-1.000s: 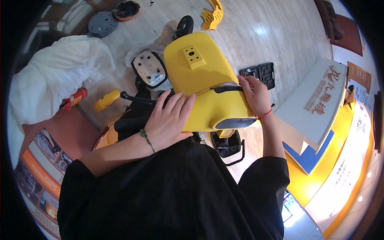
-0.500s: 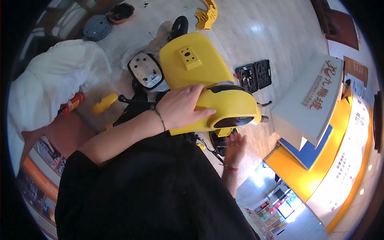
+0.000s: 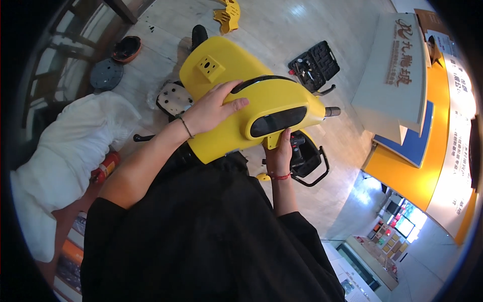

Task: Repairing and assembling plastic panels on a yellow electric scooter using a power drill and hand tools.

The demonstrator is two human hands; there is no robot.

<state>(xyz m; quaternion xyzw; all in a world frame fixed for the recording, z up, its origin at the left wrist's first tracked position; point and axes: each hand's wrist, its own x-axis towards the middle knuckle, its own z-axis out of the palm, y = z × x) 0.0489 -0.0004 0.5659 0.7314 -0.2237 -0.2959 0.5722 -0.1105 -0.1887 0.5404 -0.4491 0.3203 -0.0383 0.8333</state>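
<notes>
A yellow scooter-like vehicle is in front of me, with a rounded yellow front cover (image 3: 297, 95) that has a dark oval panel (image 3: 278, 121). My left hand (image 3: 214, 107) lies over the cover's left side, fingers stretched toward its black-edged seam and the thumb apart. On the cover's lower edge is a small yellow tab (image 3: 272, 141). Beside it my right hand (image 3: 279, 157) grips the edge, thumb on the outside and the other fingers mostly hidden underneath. A black handlebar grip (image 3: 332, 111) sticks out to the right.
An opened black tool case (image 3: 314, 65) lies on the floor beyond the vehicle. A white padded piece (image 3: 173, 98), a red extinguisher (image 3: 105, 167) and a white-draped object (image 3: 83, 166) are on the left. At right stands a white counter (image 3: 390, 75); a yellow bracket (image 3: 227, 15) lies far off.
My right hand has come up from below and taken hold of the cover's lower edge. My left hand stays on the cover. The whole view has tilted and shifted.
</notes>
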